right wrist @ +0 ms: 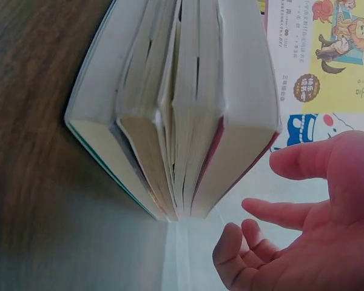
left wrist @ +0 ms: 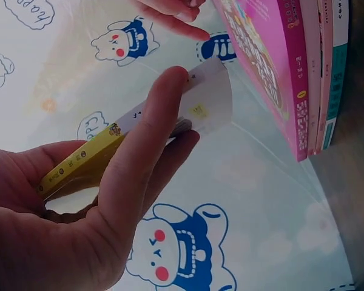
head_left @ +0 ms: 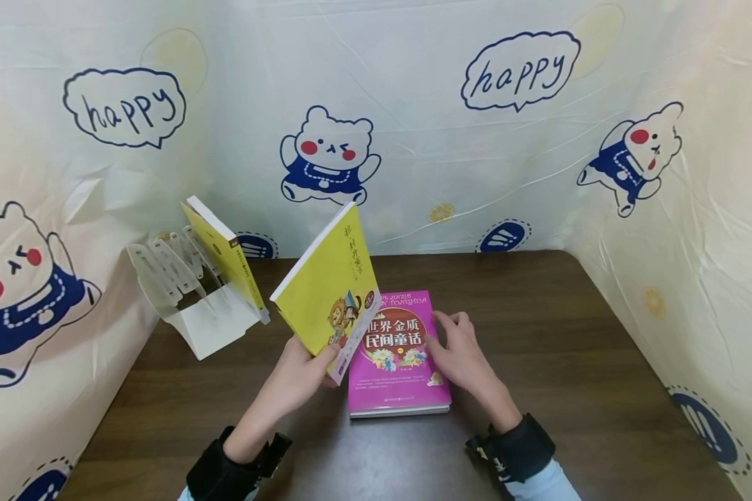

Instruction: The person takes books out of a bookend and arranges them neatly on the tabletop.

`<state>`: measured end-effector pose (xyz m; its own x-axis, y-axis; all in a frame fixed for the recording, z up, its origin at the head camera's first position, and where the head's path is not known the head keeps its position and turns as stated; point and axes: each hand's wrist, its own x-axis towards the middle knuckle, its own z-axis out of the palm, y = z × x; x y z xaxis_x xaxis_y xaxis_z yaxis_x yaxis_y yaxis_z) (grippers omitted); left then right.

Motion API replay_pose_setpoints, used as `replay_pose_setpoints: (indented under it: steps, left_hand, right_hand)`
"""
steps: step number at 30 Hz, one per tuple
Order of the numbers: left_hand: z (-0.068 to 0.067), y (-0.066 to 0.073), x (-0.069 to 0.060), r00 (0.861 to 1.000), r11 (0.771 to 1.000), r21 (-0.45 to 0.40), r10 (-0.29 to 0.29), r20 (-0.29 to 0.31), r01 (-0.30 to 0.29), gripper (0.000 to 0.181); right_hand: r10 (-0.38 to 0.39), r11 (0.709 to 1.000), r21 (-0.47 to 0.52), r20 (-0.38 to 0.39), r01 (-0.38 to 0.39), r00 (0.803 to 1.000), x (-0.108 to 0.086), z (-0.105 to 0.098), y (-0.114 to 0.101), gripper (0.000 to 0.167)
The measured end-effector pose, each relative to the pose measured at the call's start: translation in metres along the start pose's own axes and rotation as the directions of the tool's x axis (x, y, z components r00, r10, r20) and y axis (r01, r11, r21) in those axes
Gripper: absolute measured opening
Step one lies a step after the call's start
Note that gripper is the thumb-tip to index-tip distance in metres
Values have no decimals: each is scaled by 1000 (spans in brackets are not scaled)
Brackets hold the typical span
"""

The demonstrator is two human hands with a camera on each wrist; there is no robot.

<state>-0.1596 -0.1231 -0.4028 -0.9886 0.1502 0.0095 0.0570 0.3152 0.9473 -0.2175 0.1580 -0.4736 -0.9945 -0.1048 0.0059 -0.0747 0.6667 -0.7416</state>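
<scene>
My left hand [head_left: 297, 379] holds a yellow paperback book [head_left: 335, 278] by its lower edge, thumb on the cover and fingers behind. The book is tilted up, partly over the left side of a stack. On top of that stack lies a pink book [head_left: 401, 390] with a round red title patch. Several books lie beneath it, the lowest a teal-spined book [left wrist: 338, 66] in the left wrist view. Beside the stack's right edge is my right hand [head_left: 466, 358], its fingers loosely bent. The right wrist view shows this hand [right wrist: 315, 218] empty and apart from the page edges.
A white slotted book stand [head_left: 216, 323] is at the table's left rear. Another yellow book [head_left: 225, 254] stands upright at its right side. The brown table [head_left: 526, 313] meets a printed cloth [head_left: 413, 174] at the back and sides.
</scene>
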Motion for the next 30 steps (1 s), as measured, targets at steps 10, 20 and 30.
replay_pose_setpoints:
  steps: [10,20,30]
  left_hand:
    - [-2,-1,2,998,1000,-28,-13,55,15,60]
    - [-5,-5,6,990,1000,-27,4,139,0,58]
    - [-7,-4,6,969,997,-77,31,245,-13,59]
  right_hand:
    - [-109,992,60,12,108,994,4,-2,-8,57]
    - [-263,955,137,-25,264,965,8,-5,-21,53]
    - [-347,928,140,-17,346,938,15,-5,-32,55]
